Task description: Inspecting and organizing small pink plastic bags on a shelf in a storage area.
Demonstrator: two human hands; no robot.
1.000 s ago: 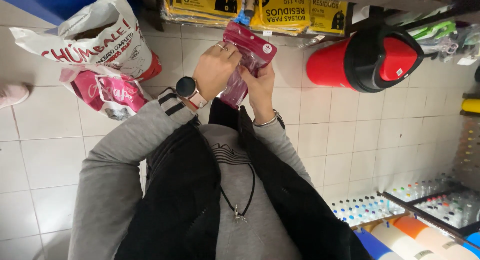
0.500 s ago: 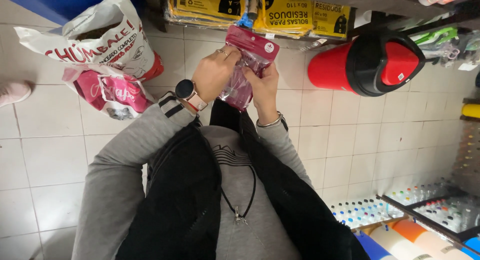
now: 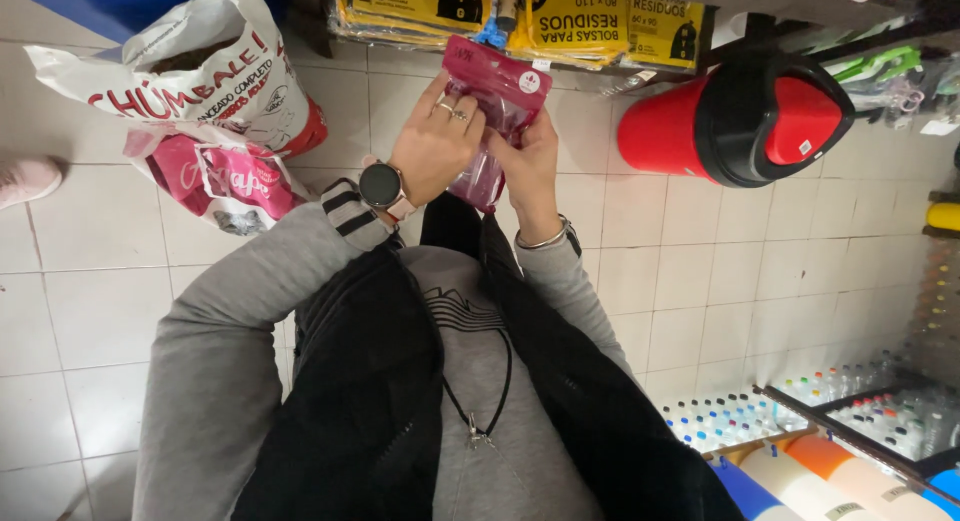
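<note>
Held pink pouch (image 3: 495, 111) up before chest, above floor tiles. Left hand (image 3: 435, 141) pinched its left edge, right hand (image 3: 528, 161) its lower right. Judged it light, floppy, slippery film; edges gave best hold.

Grey long-sleeved sweatshirt (image 3: 480, 451), dark line graphic on the chest. Black open vest (image 3: 370, 401) over it. Dark cord necklace (image 3: 497, 399) with a small metal pendant. Left wrist: round black-faced watch (image 3: 380, 186) on a pale strap; striped cuff beside it. Rings (image 3: 452, 111) on left-hand fingers. Right wrist: thin silver bangle (image 3: 545, 241).
</note>
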